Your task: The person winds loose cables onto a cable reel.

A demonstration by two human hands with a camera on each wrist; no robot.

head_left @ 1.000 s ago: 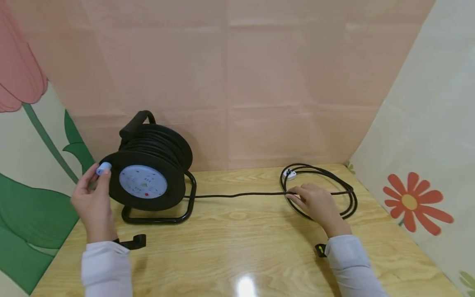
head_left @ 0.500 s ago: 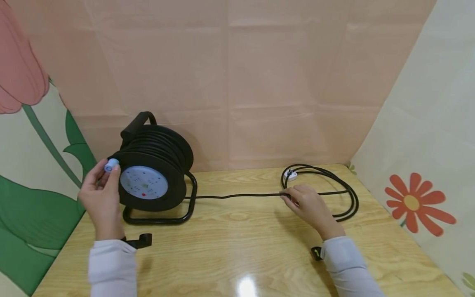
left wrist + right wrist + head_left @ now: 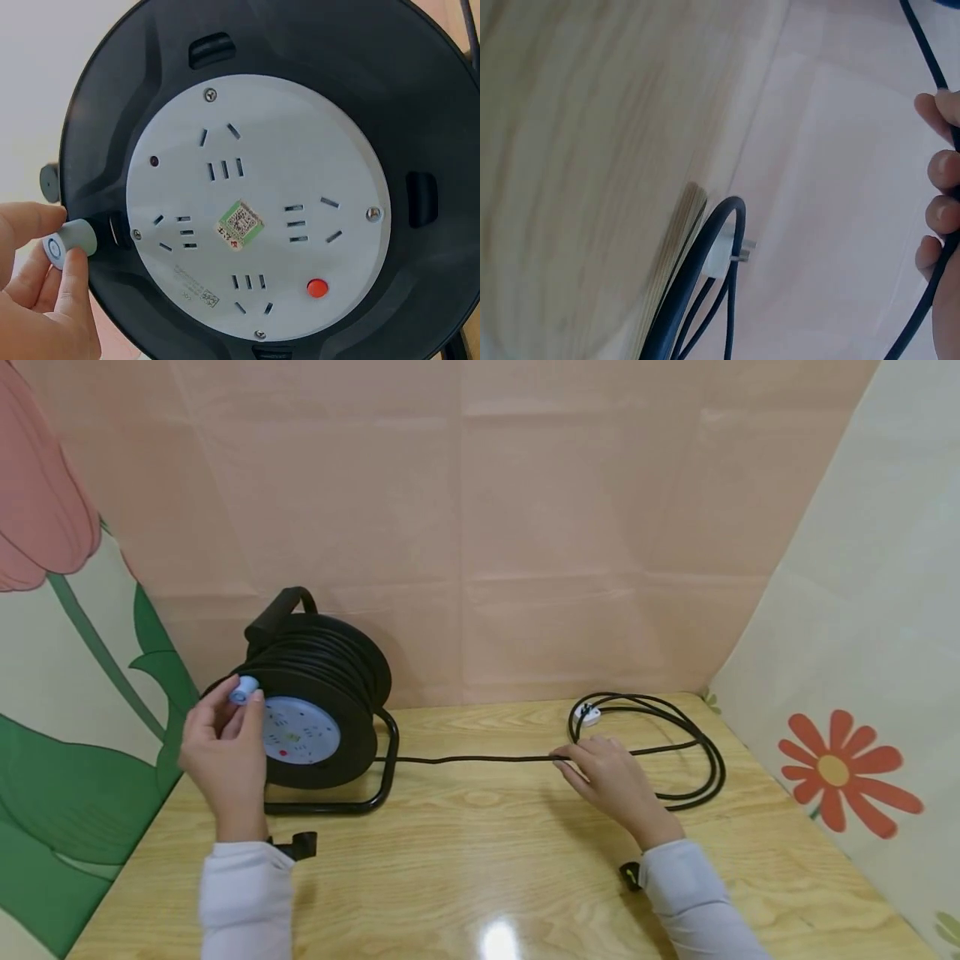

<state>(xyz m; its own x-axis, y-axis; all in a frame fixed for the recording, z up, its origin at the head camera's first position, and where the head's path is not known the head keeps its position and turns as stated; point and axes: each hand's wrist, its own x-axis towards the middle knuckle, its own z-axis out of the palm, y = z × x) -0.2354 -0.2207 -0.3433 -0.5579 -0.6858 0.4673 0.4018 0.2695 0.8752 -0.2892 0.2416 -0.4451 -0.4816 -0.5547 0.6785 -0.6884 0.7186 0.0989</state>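
Note:
A black cable reel (image 3: 322, 685) stands at the left on its tubular frame, wound with black cable. Its pale round socket panel (image 3: 259, 172) carries several slotted outlets and a red button (image 3: 318, 288). Between thumb and fingers, my left hand (image 3: 228, 760) pinches the light blue crank knob (image 3: 73, 243) at the reel's rim. My right hand (image 3: 615, 785) holds the black cable (image 3: 480, 759), which runs from the reel's lower right across to the fingers. Past that hand, the cable lies in loose loops (image 3: 693, 735) on the table.
A white plug (image 3: 588, 716) lies within the loops at the back right. The wooden table (image 3: 465, 860) meets a pinkish backdrop (image 3: 525, 527) behind. Side walls with printed flowers stand left and right. A black carry handle (image 3: 281, 614) tops the reel.
The left hand has carried the knob rightward and slightly up along the rim, and the panel has turned. The right hand has moved left towards the reel with the cable.

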